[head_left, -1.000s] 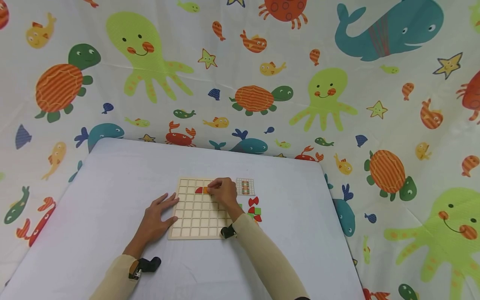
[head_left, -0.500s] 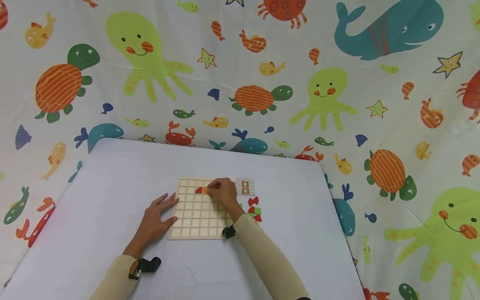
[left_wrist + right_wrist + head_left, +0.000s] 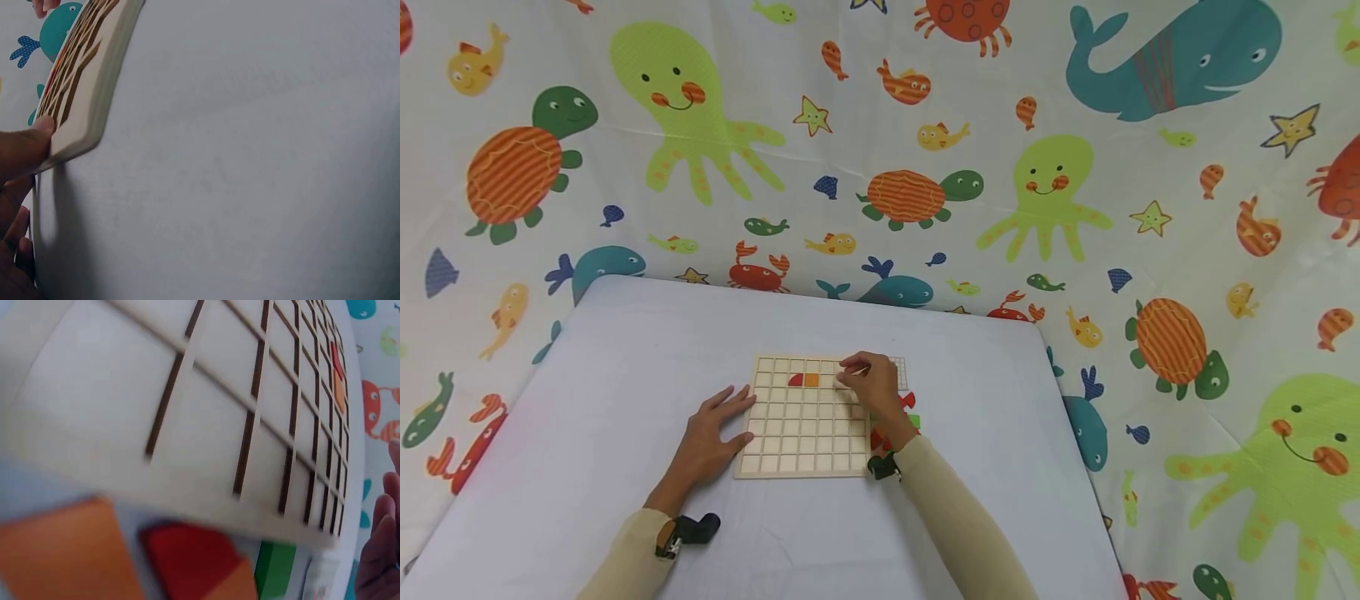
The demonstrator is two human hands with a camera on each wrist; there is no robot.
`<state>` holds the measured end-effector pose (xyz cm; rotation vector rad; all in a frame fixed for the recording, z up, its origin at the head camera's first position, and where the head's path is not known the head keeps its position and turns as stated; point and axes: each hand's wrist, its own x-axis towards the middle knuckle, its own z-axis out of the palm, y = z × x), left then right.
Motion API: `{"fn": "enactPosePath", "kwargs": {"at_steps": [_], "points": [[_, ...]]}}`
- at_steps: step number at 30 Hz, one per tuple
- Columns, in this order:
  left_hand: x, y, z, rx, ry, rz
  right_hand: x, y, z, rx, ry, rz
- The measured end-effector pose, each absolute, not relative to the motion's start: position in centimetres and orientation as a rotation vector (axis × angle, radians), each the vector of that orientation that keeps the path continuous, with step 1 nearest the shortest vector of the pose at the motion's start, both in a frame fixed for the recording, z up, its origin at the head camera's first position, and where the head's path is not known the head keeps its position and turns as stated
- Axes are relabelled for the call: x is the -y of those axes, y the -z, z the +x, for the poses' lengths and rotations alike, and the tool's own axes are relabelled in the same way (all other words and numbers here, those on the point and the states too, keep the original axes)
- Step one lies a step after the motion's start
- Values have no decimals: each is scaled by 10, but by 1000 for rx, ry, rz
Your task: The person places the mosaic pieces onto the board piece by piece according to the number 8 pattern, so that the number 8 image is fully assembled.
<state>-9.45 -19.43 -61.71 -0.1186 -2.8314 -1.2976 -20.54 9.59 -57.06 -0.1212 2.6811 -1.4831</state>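
Note:
A wooden grid board lies in the middle of the table in the head view. One red quarter-round tile and one orange square tile sit side by side in its second row from the far edge. My left hand rests at the board's left edge with fingers spread; the left wrist view shows its thumb touching the rim. Over the board's far right part hovers my right hand, fingers loosely bent, with nothing visible between them. In the right wrist view its fingers appear at the right border.
Right of the board lie loose tiles, among them an orange tile, a red tile and a green tile. A printed grid card is partly hidden behind my right hand. A patterned cloth hangs behind the white table.
My right hand has drawn off to the right from the orange square tile, which now shows fully in its cell. My left hand has stayed at the board's edge.

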Motion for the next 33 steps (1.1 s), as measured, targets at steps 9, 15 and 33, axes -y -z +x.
{"fn": "enactPosePath", "kwargs": {"at_steps": [9,15,33], "points": [[193,619,-95,2810,1278,-129,-145,572,-202,-2713,1479,-9],[193,620,-95,2835,1287,-110,-171,576,-196,-2732,1436,120],[193,619,-94,2866,1288,-110,-199,584,-179,-2732,1200,253]]}}
